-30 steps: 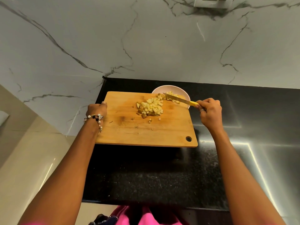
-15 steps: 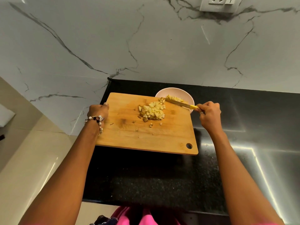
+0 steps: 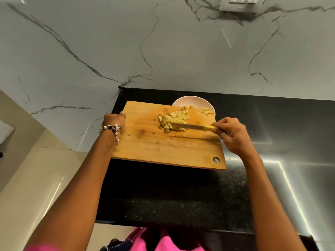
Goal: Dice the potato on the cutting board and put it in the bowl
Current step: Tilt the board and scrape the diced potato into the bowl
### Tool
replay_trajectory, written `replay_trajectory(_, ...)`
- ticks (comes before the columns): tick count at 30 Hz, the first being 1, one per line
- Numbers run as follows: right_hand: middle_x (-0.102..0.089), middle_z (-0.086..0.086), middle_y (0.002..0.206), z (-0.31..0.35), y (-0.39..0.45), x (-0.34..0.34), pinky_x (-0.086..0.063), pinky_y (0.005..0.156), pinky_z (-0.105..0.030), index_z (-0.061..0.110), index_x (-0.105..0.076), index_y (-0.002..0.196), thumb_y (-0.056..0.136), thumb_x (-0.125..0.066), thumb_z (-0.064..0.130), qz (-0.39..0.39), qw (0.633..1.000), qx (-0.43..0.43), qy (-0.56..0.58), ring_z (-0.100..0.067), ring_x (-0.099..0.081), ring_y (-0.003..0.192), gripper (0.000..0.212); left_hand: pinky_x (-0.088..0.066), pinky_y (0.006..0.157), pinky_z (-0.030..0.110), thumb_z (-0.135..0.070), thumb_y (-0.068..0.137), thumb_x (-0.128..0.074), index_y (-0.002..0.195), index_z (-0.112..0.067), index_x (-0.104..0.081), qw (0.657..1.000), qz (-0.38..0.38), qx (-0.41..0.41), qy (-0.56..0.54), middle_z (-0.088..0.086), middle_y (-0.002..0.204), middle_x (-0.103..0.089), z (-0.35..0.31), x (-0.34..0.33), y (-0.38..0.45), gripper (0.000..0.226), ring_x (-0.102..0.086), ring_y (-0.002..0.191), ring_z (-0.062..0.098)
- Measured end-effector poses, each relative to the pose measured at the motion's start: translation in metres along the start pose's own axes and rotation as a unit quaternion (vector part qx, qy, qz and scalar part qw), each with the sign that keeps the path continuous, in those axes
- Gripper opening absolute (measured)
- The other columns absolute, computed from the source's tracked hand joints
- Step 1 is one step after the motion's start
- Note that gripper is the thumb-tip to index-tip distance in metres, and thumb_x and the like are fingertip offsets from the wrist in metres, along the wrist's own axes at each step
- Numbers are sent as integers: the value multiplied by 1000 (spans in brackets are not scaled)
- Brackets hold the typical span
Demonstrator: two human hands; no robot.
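A wooden cutting board (image 3: 163,151) is lifted off the black counter, its far right corner over a pale pink bowl (image 3: 190,101). My left hand (image 3: 114,119) grips the board's left edge. A heap of diced potato (image 3: 175,120) lies on the board's far half, and a few dice (image 3: 206,111) sit in the bowl. My right hand (image 3: 231,133) grips the yellow handle of a knife (image 3: 190,126), whose blade lies flat against the near side of the heap.
The black granite counter (image 3: 181,196) ends at a marble wall behind the bowl and at a left edge beside the board. A wall socket (image 3: 239,3) sits high on the right. Small potato crumbs (image 3: 173,136) dot the board.
The knife has swung from the bowl's rim back across the board to the near side of the potato heap. The board stays raised in my left hand.
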State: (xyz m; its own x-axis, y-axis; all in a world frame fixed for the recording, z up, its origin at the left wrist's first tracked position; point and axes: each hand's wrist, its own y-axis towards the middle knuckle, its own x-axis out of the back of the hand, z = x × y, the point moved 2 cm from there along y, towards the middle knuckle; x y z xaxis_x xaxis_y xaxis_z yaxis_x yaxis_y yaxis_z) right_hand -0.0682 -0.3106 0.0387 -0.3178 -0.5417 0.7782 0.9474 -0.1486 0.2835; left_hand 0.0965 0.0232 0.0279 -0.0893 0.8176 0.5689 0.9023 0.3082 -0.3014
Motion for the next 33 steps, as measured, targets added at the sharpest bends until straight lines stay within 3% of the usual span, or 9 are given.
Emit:
replay_trajectory(3, -61, 1, 96, 2, -8, 0, -35, 70, -23, 11, -72, 104, 88, -63, 11, 50, 998, 28, -13, -18, -44, 91, 19, -44, 75, 36, -30, 89, -52, 61, -10, -45, 1000, 2, 4, -3, 6, 64, -47, -4, -2, -2, 35, -49, 75, 27)
replay_trajectory(7, -62, -5, 95, -6, -12, 0, -39, 71, -35, 9, -72, 104, 87, -62, 8, 34, 998, 26, -47, -25, -45, 91, 20, -44, 77, 36, -29, 90, -51, 61, -9, -44, 1000, 10, -2, 3, 6, 64, -47, -6, -4, -5, 36, -50, 77, 27)
replay_trajectory(12, -62, -11, 94, -19, -6, 2, -41, 69, -38, 5, -71, 105, 89, -60, 8, -19, 996, -8, -86, -26, -43, 89, 20, -37, 68, 32, -29, 90, -52, 60, -10, -46, 1000, 18, -6, 9, 6, 62, -45, -7, -5, -6, 36, -45, 68, 26)
replay_trajectory(18, -60, -11, 89, -38, 10, 4, -46, 66, -46, 7, -73, 100, 88, -62, 10, -24, 994, -1, -108, -29, -46, 87, 17, -35, 66, 32, -29, 88, -53, 58, -11, -44, 1000, 8, -8, -1, 5, 60, -43, -8, -3, -3, 36, -40, 56, 21)
replay_trajectory(28, -58, -14, 86, -58, 34, 3, -35, 63, -35, 2, -72, 98, 87, -64, 11, -74, 987, -25, -142, -32, -45, 86, 17, -33, 65, 33, -29, 89, -52, 54, -11, -41, 1000, 2, -24, -1, 6, 57, -40, -8, -1, 2, 41, -37, 55, 22)
replay_trajectory(33, -59, -11, 88, -61, 34, 10, -40, 64, -35, 5, -71, 102, 88, -63, 13, -84, 990, -32, -108, -32, -49, 88, 19, -34, 66, 33, -28, 89, -53, 55, -12, -41, 1000, 0, -8, -8, 5, 57, -40, -3, 2, 3, 40, -36, 53, 21)
